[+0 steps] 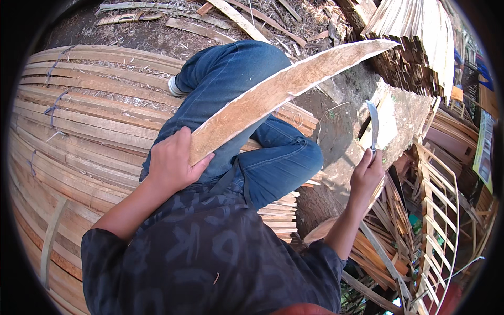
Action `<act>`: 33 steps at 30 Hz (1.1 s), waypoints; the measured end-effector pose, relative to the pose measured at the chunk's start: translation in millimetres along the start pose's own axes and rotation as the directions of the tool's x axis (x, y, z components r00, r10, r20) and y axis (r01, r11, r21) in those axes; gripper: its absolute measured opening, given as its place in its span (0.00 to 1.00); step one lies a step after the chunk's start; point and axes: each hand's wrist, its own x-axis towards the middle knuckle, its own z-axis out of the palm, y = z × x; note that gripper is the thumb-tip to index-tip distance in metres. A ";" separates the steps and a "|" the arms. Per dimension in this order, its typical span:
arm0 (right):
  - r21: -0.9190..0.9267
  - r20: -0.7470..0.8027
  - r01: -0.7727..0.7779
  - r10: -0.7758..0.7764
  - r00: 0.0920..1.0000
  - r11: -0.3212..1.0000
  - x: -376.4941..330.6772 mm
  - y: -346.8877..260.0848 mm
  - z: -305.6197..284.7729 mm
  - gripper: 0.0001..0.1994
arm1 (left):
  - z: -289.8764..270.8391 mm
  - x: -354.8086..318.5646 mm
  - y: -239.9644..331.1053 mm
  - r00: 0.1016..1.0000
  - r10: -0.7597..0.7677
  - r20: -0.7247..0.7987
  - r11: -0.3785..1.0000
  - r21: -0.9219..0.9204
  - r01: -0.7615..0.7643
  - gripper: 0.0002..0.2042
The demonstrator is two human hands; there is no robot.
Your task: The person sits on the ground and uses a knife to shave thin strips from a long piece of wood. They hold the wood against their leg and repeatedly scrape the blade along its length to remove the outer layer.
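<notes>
My left hand point(172, 161) grips the near end of a long wooden board point(273, 94), its thumb on one edge. The board is brown with pale, ragged edges. It slants up to the right across my jeans point(226, 79) and narrows to a curved point at the far right. Off to the right, my right hand point(366, 173) is closed around the handle of a knife point(374, 123). The knife's slightly curved blade points away from me, apart from the board. Most of the handle is hidden in my fist.
Bundles of long wooden slats point(89, 121), bound with blue ties, lie under and left of me. A tall stack of thin boards point(415, 31) stands far right. A wooden ladder-like frame point(438, 226) leans at the right, beside loose strips point(391, 231). Shavings and offcuts point(199, 29) litter the far ground.
</notes>
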 end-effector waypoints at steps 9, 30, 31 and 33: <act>0.033 0.184 0.429 -0.428 0.885 0.903 6.4 -105.1 35.9 0.13 | -0.6 -2.7 0.5 1.000 -0.013 -0.020 1.000 0.022 0.014 0.23; 0.792 0.172 -0.378 0.419 0.891 0.479 -63.6 -11.2 125.7 0.18 | 0.2 -5.6 -2.2 0.998 -0.036 0.046 0.999 -0.023 0.037 0.24; 0.826 0.182 -0.373 0.427 0.886 0.421 -70.0 -48.5 135.2 0.18 | -1.1 -4.2 -2.9 0.999 -0.032 0.040 0.999 -0.008 0.033 0.24; 0.836 0.097 -0.214 0.249 0.964 0.505 -72.8 -99.0 141.6 0.19 | -3.4 -1.7 -2.4 0.998 -0.034 0.052 0.999 -0.026 0.035 0.24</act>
